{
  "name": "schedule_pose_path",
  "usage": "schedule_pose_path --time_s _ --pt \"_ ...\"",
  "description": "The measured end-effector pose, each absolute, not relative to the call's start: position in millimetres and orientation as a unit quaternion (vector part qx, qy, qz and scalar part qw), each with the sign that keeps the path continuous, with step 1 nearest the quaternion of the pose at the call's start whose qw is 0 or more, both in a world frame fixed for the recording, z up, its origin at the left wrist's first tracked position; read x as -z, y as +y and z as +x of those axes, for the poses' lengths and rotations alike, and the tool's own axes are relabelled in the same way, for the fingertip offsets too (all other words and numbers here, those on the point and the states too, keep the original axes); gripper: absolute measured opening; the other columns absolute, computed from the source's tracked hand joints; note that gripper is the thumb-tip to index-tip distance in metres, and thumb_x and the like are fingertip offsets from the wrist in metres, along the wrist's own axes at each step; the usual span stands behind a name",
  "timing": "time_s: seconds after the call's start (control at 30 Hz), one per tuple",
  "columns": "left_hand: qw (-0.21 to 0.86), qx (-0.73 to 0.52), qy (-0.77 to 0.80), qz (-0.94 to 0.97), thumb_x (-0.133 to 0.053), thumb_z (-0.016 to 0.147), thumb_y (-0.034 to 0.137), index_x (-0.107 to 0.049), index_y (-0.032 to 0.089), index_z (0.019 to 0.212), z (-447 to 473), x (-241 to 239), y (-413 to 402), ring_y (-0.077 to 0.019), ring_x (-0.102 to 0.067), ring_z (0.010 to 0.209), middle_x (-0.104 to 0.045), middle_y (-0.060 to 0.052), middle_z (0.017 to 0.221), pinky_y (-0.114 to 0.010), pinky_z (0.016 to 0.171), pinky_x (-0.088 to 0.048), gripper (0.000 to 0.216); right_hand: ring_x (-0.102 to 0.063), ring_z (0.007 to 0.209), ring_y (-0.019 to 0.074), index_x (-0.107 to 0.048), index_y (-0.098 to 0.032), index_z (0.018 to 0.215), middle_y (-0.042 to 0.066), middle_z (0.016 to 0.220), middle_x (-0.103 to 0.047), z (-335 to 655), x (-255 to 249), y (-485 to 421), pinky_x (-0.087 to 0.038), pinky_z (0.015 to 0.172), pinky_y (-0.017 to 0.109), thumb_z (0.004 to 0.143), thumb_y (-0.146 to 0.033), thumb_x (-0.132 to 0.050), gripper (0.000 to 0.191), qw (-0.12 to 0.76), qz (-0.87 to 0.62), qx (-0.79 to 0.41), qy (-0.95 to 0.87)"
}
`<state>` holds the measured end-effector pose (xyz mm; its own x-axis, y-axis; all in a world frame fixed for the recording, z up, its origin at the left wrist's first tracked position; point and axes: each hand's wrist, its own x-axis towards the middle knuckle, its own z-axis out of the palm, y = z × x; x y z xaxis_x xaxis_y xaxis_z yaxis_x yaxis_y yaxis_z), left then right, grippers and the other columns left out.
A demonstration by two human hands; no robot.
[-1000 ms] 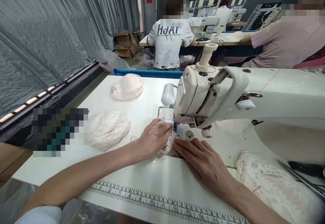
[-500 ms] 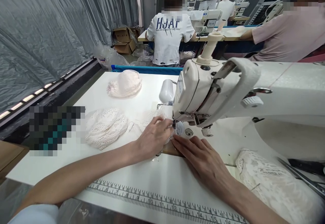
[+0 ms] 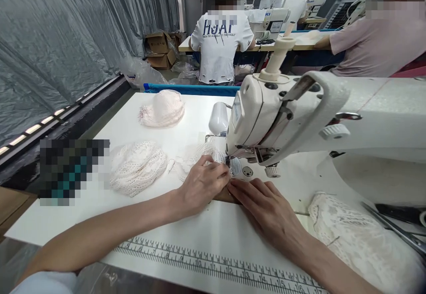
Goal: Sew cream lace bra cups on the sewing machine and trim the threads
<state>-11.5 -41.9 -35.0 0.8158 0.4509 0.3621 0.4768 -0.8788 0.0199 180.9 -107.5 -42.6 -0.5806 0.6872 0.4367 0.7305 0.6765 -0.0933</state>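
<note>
Head view, nearest: a ruler (image 3: 213,265) is printed along the table (image 3: 159,227) edge, below both wrists.
Right hand (image 3: 266,209): flat and released, palm down, holding nothing.
Left hand (image 3: 203,183): fingers bent, pressing the lace strip (image 3: 196,156); I cannot tell if they pinch it.
Lace strip: under the left fingertips, meeting the presser foot (image 3: 228,163) of the sewing machine (image 3: 299,121).
Progress: most lace lies beyond the left hand, so the seam looks largely run, with little left.
Heaps: 1 lace heap (image 3: 349,236) right of the right hand, 2 lace heaps (image 3: 136,167) beyond the left.
Far: 3 people sit at other machines.
</note>
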Motion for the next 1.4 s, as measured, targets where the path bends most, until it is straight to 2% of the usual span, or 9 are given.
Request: schedule_pose_path --time_s 0.17,0.33,0.67,0.83,1.2,1.4 --pt "0.022 0.198 -0.215 -0.956 -0.038 0.094 0.016 -0.057 0.016 0.093 -11 29 -44 -0.0138 -0.059 0.086 -0.064 -0.003 0.102 -0.037 0.091 -0.035 0.019 -0.049 0.087 0.0198 -0.058 -0.015 0.113 0.006 0.111 -0.062 179 41 -108 -0.038 0.07 0.034 0.089 -0.008 -0.043 0.029 0.199 -0.428 0.026 -0.881" --pt "0.001 0.176 -0.243 -0.954 -0.037 0.095 0.019 -0.059 0.017 0.093 -9 27 -44 -0.0141 -0.06 0.086 -0.063 -0.003 0.104 -0.04 0.092 -0.033 0.022 -0.05 0.093 0.0188 -0.055 -0.015 0.119 0.005 0.119 -0.059 179 38 -114 -0.038 0.073 0.033 0.092 -0.01 -0.039 0.031 0.164 -0.438 0.057 -0.882" --pt "0.058 0.164 -0.262 -0.949 -0.042 0.092 0.018 -0.059 0.017 0.09 -11 34 -43 -0.0136 -0.059 0.086 -0.062 -0.002 0.101 -0.038 0.096 -0.033 0.017 -0.052 0.089 0.0198 -0.055 -0.013 0.12 0.009 0.117 -0.061 179 43 -109 -0.038 0.07 0.034 0.091 -0.008 -0.04 0.033 0.213 -0.389 0.08 -0.893" --pt "0.061 0.16 -0.27 -0.947 -0.041 0.093 0.019 -0.057 0.018 0.098 -11 38 -44 -0.0134 -0.058 0.088 -0.059 -0.005 0.103 -0.04 0.099 -0.028 0.016 -0.052 0.09 0.0211 -0.055 -0.014 0.121 0.008 0.119 -0.061 180 43 -110 -0.037 0.07 0.035 0.09 -0.008 -0.041 0.034 0.21 -0.396 0.077 -0.89" --pt "0.054 0.14 -0.279 -0.949 -0.04 0.091 0.014 -0.055 0.017 0.103 -13 38 -43 -0.014 -0.058 0.089 -0.057 -0.006 0.106 -0.041 0.103 -0.025 0.019 -0.053 0.092 0.0205 -0.054 -0.014 0.121 0.009 0.118 -0.061 181 41 -109 -0.04 0.071 0.035 0.089 -0.007 -0.041 0.036 0.222 -0.386 0.078 -0.892" --pt "0.049 0.145 -0.234 -0.96 -0.04 0.092 0.019 -0.05 0.017 0.111 -17 35 -43 -0.0159 -0.058 0.094 -0.058 -0.007 0.111 -0.045 0.102 -0.024 0.021 -0.053 0.089 0.0196 -0.058 -0.015 0.115 0.007 0.116 -0.063 178 35 -108 -0.04 0.071 0.035 0.093 -0.014 -0.039 0.029 0.186 -0.416 0.07 -0.888"
